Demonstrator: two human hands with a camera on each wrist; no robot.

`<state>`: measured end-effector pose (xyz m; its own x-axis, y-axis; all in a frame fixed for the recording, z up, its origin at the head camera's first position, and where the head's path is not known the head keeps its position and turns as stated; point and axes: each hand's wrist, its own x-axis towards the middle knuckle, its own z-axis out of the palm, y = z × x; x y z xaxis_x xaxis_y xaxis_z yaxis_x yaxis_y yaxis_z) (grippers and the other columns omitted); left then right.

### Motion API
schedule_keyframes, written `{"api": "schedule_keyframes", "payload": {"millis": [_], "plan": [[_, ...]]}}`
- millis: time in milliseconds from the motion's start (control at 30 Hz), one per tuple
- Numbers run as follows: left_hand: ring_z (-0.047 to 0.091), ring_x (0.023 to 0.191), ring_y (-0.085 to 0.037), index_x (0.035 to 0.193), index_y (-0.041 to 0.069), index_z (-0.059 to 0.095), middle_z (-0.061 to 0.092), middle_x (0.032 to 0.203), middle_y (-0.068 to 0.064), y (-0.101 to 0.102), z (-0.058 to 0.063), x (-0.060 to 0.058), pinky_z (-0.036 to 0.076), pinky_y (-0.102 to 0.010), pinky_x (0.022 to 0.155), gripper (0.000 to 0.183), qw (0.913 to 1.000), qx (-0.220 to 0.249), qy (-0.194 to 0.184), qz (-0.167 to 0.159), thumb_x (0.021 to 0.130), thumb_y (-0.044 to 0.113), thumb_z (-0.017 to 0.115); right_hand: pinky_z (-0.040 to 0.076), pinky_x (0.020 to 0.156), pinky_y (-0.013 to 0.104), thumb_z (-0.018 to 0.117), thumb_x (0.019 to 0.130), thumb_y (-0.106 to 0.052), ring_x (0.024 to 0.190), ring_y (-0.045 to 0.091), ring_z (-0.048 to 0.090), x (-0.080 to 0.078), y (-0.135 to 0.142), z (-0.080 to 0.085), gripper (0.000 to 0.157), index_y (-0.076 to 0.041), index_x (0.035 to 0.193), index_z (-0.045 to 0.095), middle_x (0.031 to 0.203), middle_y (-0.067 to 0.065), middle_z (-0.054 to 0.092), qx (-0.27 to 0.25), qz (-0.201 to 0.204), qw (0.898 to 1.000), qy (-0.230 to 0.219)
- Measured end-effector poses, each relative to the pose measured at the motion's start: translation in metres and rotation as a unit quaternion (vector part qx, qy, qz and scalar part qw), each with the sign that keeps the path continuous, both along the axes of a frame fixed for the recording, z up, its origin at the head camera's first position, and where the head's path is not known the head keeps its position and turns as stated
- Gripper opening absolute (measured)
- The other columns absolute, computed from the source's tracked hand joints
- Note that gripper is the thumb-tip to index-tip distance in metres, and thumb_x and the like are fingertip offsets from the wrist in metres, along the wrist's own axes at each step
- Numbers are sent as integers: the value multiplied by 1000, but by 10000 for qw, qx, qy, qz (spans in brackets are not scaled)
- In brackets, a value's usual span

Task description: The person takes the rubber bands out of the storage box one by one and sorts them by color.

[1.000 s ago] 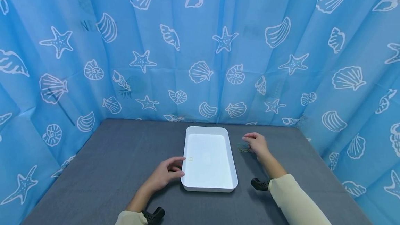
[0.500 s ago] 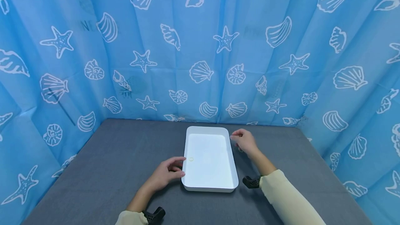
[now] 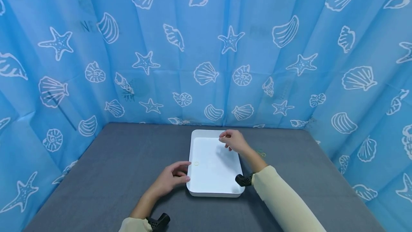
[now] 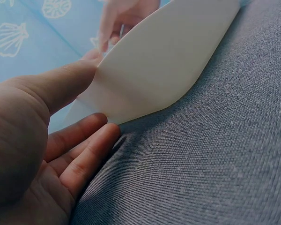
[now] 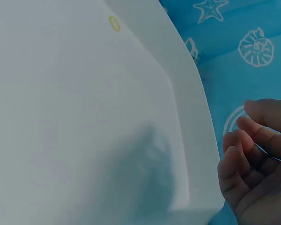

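Note:
A shallow white tray (image 3: pixel 215 174) lies on the table. My left hand (image 3: pixel 170 180) holds its left side. In the left wrist view the thumb meets the tray's rim, while other fingertips touch the lower part of the outer wall. My right hand (image 3: pixel 234 141) hovers over the tray's far right part, thumb and forefinger close together and the others curled. Whether something thin sits between those fingertips is too small to tell. Inside the tray, near its left wall, lies one thin yellow ring (image 5: pixel 114 23), like a small rubber band. Yellow and green rings (image 3: pixel 262 154) lie right of the tray, partly hidden by my right forearm.
A dark grey cloth covers the table (image 3: pixel 145 142). Behind and around it hangs a blue curtain (image 3: pixel 180 46) with white shells and starfish. Each wrist wears a black camera mount (image 3: pixel 158 222).
My right hand has moved left from the rings on the table, across the tray's right rim, to above the tray. The left hand and the tray have stayed in place.

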<state>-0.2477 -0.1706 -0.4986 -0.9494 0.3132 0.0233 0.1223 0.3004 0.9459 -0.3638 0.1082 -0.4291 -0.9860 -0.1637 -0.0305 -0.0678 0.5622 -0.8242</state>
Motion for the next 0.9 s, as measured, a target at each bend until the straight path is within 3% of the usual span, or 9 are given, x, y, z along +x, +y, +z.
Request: {"api": "schedule_keyframes", "payload": {"millis": [367,633,900], "plan": [[61,96,-20,137,13,55,61,121,-11,0,3,0,50,-38,81,53,10000,-58,-79,14,89,24,73,50,57,31,68,92,-14,68,25,60,1,-35,-3,18,-3,106,69,89,16,65,335,763,9965,-107],[61,96,-21,136,14,55,61,121,-11,-1,4,1,50,-38,82,51,10000,-31,-60,-37,89,24,73,50,60,31,68,92,-17,68,22,61,4,-50,-7,23,-3,111,68,85,11,65,649,1474,9857,-496],[61,96,-21,137,13,55,61,121,-10,-1,3,-1,50,-39,82,53,9999,8,-96,-50,89,23,73,45,62,27,70,90,-16,70,17,59,5,-64,-12,20,-4,106,70,78,3,62,710,1663,9831,-285]]}}
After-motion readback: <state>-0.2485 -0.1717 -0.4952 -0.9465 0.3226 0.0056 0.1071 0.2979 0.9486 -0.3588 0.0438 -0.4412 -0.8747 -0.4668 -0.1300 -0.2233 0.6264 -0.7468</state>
